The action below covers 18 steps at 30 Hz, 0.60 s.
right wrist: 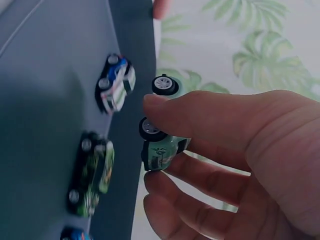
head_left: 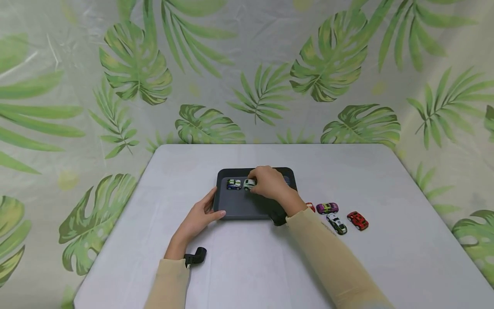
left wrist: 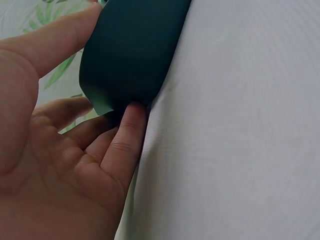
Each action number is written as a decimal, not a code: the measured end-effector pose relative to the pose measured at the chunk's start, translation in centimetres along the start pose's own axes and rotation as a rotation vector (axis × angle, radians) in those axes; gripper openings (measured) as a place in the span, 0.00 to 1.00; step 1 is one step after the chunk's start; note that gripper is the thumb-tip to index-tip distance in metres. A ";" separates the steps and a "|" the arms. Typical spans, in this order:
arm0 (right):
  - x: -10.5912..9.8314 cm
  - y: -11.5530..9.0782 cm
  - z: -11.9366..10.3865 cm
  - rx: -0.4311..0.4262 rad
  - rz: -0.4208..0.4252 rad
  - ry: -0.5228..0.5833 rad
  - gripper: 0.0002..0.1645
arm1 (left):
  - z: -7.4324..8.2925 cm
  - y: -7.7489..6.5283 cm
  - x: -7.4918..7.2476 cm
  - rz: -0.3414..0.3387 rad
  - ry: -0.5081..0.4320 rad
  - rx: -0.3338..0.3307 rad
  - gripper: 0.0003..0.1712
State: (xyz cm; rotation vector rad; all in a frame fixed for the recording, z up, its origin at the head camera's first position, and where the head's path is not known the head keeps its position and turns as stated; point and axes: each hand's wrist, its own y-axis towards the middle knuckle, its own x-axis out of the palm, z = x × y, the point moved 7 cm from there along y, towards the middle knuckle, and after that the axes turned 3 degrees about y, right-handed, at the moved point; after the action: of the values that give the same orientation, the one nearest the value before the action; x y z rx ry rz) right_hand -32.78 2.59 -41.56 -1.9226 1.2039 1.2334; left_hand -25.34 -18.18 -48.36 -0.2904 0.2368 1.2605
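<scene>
My right hand (head_left: 268, 182) pinches a pale green toy car (right wrist: 161, 152) between thumb and fingers, over the back part of a dark grey tray (head_left: 243, 204). Its wheels face the right wrist camera. At the tray's near left corner is my left hand (head_left: 198, 219), thumb at the rim and other fingers against the outer side and lower edge. Inside the tray stand a blue and white toy car (right wrist: 116, 82), a green toy car (right wrist: 91, 172) and a blue toy car (right wrist: 76, 234). My right hand hides the green one in the head view.
Right of the tray on the white table (head_left: 239, 266) lie a purple and yellow toy car (head_left: 327, 208), a white and black toy car (head_left: 337, 223), a red toy car (head_left: 358, 220) and another red car (head_left: 310, 207), partly behind my right sleeve. Leaf-patterned cloth (head_left: 247, 86) hangs behind.
</scene>
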 end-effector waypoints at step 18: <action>3.4 4.0 -3.7 -0.096 -0.100 -0.105 0.20 | -0.1 0.1 -0.1 -0.018 -0.007 0.021 0.52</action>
State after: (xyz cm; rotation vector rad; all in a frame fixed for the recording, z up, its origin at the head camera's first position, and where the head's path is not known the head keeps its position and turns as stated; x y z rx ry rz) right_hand -34.22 -3.54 -42.99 -1.9354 0.9990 1.3428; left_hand -25.44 -18.31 -48.43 -0.2695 0.2412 1.2405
